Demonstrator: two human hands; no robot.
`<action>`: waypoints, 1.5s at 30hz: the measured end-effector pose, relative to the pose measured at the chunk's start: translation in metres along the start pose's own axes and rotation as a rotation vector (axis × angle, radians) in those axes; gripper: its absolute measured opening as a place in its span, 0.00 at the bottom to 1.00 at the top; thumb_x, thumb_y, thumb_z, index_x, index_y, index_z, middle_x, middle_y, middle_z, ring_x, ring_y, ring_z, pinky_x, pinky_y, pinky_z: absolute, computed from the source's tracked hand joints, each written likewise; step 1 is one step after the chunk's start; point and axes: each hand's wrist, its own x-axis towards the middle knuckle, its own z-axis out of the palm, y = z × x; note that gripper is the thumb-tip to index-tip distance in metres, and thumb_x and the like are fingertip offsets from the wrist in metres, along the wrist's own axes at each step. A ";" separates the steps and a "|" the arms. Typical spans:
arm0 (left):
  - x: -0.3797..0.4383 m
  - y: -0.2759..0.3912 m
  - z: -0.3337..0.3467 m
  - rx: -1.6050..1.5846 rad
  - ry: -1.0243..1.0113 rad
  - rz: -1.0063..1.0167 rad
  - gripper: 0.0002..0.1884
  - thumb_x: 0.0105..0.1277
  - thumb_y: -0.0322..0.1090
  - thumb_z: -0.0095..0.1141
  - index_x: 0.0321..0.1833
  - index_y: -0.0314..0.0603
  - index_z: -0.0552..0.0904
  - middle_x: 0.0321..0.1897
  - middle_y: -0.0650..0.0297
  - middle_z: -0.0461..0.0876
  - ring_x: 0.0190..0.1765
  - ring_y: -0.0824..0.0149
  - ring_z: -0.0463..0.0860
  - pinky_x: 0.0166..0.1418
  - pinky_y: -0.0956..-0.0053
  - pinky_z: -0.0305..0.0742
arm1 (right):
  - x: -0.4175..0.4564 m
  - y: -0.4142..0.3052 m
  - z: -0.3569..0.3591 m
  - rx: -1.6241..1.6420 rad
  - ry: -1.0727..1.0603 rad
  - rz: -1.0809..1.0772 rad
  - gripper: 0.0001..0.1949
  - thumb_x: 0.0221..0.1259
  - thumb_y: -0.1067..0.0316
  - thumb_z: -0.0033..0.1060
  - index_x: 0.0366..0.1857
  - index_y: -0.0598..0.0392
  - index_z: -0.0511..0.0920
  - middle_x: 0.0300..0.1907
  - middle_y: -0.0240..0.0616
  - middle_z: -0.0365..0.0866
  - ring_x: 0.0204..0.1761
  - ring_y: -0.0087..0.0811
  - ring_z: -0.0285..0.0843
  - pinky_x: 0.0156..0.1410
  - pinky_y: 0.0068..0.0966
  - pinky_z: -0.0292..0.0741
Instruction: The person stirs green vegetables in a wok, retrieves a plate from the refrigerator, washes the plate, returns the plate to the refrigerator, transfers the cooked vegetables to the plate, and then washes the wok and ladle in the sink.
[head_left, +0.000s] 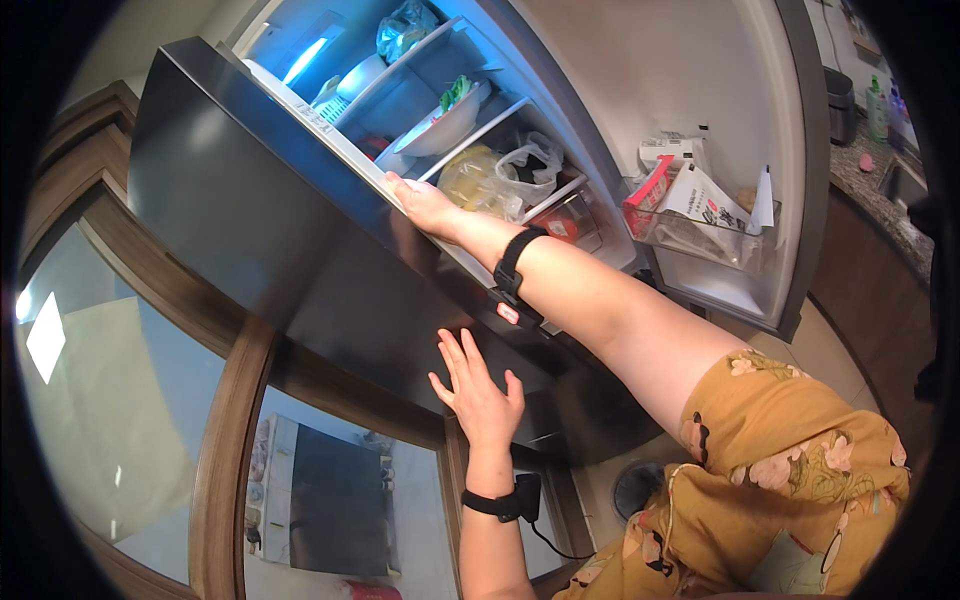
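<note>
My right hand (429, 208) rests against the pale inner edge (352, 154) of a dark glossy refrigerator panel (247, 202). Most of its fingers are hidden from this angle, so I cannot tell whether they grip the edge. Below it, my left hand (484, 401) is held with fingers spread and nothing in it, over or against the dark panel; contact is unclear. Inside the lit refrigerator, a white bowl (442, 129) with leafy greens (455, 94) stands on a shelf. Lower down, near my right wrist, lie clear and white plastic bags (480, 180).
To the right the refrigerator door (720, 82) stands open, its bin (697, 225) holding several packets. Beyond it is a stone counter (862, 176) with bottles. A wood-framed glass partition (225, 450) runs along the lower left. A cable (551, 547) trails from my left wrist strap.
</note>
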 end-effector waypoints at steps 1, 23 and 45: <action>0.006 0.003 0.001 -0.001 0.006 0.014 0.47 0.55 0.34 0.62 0.79 0.38 0.54 0.81 0.47 0.44 0.80 0.49 0.53 0.76 0.36 0.44 | 0.006 0.001 -0.008 -0.080 0.044 -0.027 0.33 0.75 0.37 0.37 0.58 0.61 0.77 0.53 0.53 0.82 0.57 0.41 0.79 0.63 0.32 0.70; -0.248 0.083 0.097 -1.134 -0.981 -0.019 0.23 0.68 0.34 0.61 0.65 0.41 0.77 0.54 0.51 0.85 0.59 0.59 0.83 0.61 0.67 0.75 | -0.400 -0.124 -0.328 -0.760 0.701 0.206 0.22 0.79 0.53 0.38 0.59 0.58 0.77 0.56 0.39 0.80 0.59 0.30 0.74 0.68 0.27 0.68; -0.436 0.368 0.079 -0.224 -1.243 1.427 0.29 0.65 0.47 0.60 0.66 0.39 0.75 0.52 0.43 0.83 0.55 0.43 0.82 0.57 0.54 0.78 | -1.028 -0.485 -0.219 -1.375 0.744 1.399 0.23 0.68 0.52 0.57 0.60 0.53 0.75 0.50 0.46 0.83 0.54 0.47 0.81 0.58 0.43 0.75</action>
